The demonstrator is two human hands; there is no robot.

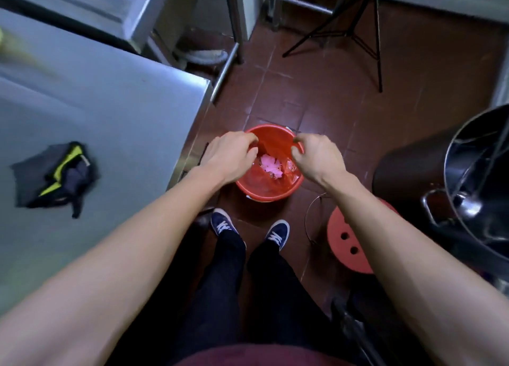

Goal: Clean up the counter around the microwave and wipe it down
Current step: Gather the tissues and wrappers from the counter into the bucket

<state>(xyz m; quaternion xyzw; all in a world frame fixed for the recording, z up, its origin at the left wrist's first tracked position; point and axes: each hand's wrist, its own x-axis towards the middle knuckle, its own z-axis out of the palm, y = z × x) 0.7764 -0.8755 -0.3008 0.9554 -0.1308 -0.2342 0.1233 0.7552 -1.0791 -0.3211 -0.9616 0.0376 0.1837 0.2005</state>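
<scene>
Both hands hover over the red bucket on the floor — left hand and right hand curled, holding nothing visible. Shake any scraps straight down onto the pink paper — then fetch the dark cloth on the counter.

head view | sitting at head height, looking steeply down and forward | taking in red bucket on floor, near | catching steel counter edge at frame left

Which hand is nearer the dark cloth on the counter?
Left. The left hand is at the red bucket's counter-side rim, nearer the dark cloth; the right hand is at the far rim.
</scene>
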